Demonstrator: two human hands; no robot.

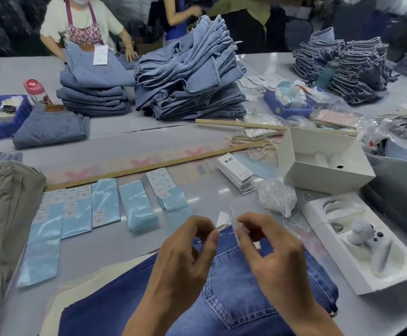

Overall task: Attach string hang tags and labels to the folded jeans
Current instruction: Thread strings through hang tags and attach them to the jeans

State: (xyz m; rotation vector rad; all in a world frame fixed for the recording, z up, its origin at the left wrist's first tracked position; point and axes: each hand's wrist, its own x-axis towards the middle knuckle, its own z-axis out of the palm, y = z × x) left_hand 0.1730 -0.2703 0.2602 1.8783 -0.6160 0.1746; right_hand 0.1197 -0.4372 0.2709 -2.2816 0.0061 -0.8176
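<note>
Rulers [149, 167], label strips [105, 204] beyond jeans [234, 287]

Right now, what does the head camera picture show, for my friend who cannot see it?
Two hands work just above dark blue folded jeans: the left hand and right hand pinch a small white hang tag and its string between them. Blue label strips lie in a row beside a long wooden ruler, with stacks of light jeans behind.

Your jeans [234, 287] are matt blue denim cloth. The label strips [105, 202] look glossy, the ruler [149, 166] wooden, the box [323, 163] matt card.
</note>
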